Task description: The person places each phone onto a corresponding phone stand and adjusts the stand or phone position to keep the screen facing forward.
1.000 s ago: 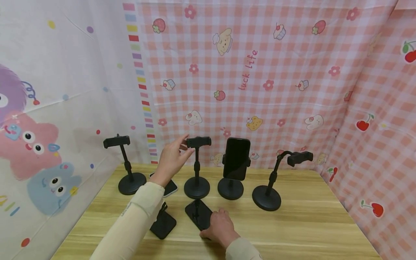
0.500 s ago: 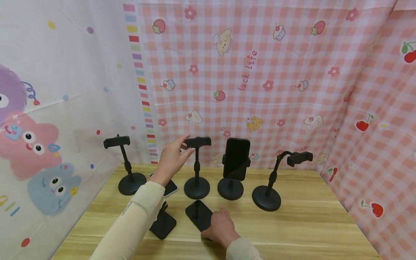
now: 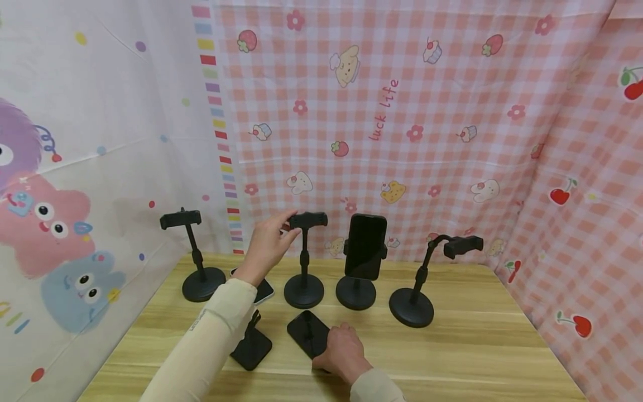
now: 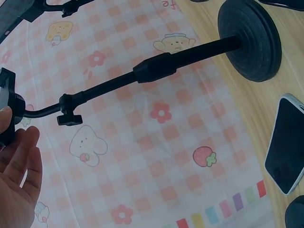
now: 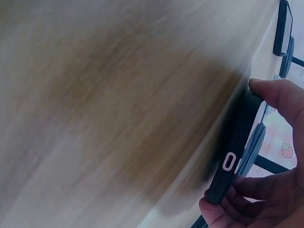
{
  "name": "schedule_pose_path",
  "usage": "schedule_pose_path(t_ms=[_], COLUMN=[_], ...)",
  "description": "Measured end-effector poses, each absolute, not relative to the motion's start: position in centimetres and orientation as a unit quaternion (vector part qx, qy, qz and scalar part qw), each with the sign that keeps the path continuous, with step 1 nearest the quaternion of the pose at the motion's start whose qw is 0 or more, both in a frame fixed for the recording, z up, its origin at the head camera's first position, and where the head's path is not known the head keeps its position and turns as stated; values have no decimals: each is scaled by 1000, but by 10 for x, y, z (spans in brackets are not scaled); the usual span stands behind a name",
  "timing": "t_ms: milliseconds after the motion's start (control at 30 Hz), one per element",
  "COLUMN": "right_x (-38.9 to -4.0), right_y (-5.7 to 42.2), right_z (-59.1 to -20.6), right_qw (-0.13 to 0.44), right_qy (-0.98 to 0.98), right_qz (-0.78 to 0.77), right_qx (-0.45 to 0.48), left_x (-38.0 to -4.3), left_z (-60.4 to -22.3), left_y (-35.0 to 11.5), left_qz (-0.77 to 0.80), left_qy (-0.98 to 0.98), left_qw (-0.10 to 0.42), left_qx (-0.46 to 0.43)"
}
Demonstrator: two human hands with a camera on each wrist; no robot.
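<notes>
In the middle of the back row, a black phone stand (image 3: pixel 303 290) rises upright from a round base. My left hand (image 3: pixel 266 245) pinches the left end of its clamp (image 3: pixel 308 220); in the left wrist view the thumb lies on the clamp (image 4: pixel 6 102) with fingers beneath. The clamp holds no phone. In front of that stand, my right hand (image 3: pixel 344 352) grips the near end of a dark phone (image 3: pixel 306 332), screen up, close over the table. The right wrist view shows its charging-port end (image 5: pixel 229 161) between thumb and fingers.
Right of the middle stand, another stand holds an upright phone (image 3: pixel 365 245). Stands with unfilled clamps are at far left (image 3: pixel 203 283) and far right (image 3: pixel 412 307). A white-edged phone (image 3: pixel 263 292) and a dark phone (image 3: pixel 253 350) lie partly behind my left forearm.
My right hand and its phone have shifted very slightly right and nearer me, and the reflection on the phone's screen has changed. My left hand stays at the clamp.
</notes>
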State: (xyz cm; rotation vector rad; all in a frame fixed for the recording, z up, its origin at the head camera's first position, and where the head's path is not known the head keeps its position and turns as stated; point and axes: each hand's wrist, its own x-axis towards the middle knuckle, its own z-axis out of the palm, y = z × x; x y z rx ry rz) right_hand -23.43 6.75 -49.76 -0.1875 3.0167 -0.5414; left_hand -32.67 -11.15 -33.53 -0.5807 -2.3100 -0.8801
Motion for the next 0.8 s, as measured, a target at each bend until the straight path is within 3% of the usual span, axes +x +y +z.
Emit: schedule_pose_path(t_ms=[800], right_x=[-235], right_y=[67], right_z=[-494], right_qw=[48], right_qy=[988], right_qz=[-131], right_qx=[-73], left_x=[-325], left_z=[-334], left_y=[-109], left_qz=[-335], left_qy=[-869], left_qw=[291], left_qx=[-221])
